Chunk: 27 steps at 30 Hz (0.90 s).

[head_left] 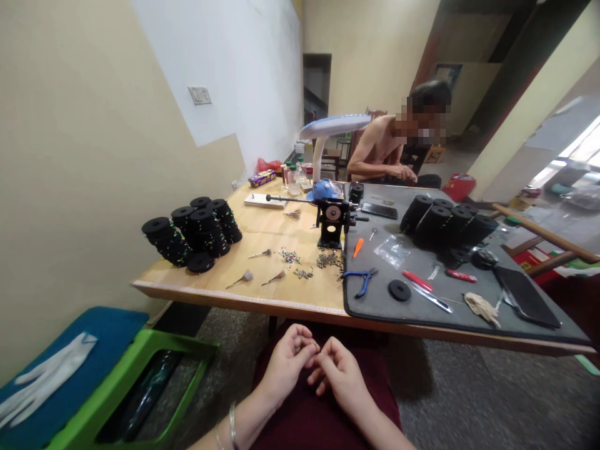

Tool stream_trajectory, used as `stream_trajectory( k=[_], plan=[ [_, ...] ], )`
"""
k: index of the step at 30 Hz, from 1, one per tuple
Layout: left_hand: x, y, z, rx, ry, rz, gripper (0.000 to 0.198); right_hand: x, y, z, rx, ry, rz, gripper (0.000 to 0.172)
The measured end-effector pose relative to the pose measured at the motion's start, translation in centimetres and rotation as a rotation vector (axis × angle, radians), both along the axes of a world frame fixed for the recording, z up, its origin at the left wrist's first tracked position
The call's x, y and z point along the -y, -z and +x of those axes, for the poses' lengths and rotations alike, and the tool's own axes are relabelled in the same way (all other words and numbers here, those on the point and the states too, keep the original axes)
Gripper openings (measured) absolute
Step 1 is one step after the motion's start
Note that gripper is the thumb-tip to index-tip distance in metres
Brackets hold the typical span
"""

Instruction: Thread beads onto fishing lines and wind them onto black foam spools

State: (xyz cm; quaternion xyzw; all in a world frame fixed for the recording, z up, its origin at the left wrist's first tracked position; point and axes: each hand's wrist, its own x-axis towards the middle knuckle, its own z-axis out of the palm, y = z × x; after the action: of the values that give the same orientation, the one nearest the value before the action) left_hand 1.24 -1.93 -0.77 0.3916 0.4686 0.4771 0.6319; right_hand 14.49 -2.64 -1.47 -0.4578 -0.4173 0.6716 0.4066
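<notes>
My left hand (287, 362) and my right hand (341, 375) rest together in my lap over dark red cloth, below the table's near edge. Both have fingers curled inward, fingertips meeting in a pinch; anything between them is too small to make out. A bracelet sits on my left wrist. On the wooden table (262, 294) ahead stand a black hand-crank winding device (332, 220), scattered small beads and metal bits (300, 262), and blue-handled pliers (360, 278) on a grey mat (375, 306).
Stacks of black spools stand at the table's left (192, 237) and right (445, 222). Another person sits at the far end, by a desk lamp (328, 134). A green stool (140, 381) and a blue surface with a white glove (51, 375) are at my left.
</notes>
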Motion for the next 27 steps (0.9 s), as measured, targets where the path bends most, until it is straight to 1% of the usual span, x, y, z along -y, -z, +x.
stream_trajectory(
  k=[8,11,14,17,22,24,27],
  plan=[
    [0.1,-0.2,0.0,-0.132,-0.017,0.080,0.024,-0.1,0.3,0.0,-0.005,-0.014,0.013,0.045],
    [0.4,-0.3,-0.1,-0.242,-0.007,0.146,0.016,-0.2,0.5,0.1,-0.005,-0.016,0.023,0.047],
    [0.7,-0.5,-0.2,-0.401,0.009,0.238,0.012,-0.3,0.9,0.1,0.025,-0.021,0.038,0.047],
    [0.9,-0.5,-0.4,-0.555,0.016,0.342,0.016,-0.3,1.0,0.3,0.094,-0.037,0.063,0.045],
    [1.2,0.1,-0.6,-0.795,0.039,0.524,0.027,-0.3,0.8,0.5,0.262,-0.050,0.146,0.038],
    [1.2,0.3,-0.7,-0.856,0.059,0.583,0.031,-0.3,0.6,0.6,0.308,-0.069,0.197,0.034],
    [1.3,0.5,-0.8,-0.867,0.082,0.618,0.034,-0.4,0.3,0.7,0.361,-0.093,0.267,0.028]
  ],
)
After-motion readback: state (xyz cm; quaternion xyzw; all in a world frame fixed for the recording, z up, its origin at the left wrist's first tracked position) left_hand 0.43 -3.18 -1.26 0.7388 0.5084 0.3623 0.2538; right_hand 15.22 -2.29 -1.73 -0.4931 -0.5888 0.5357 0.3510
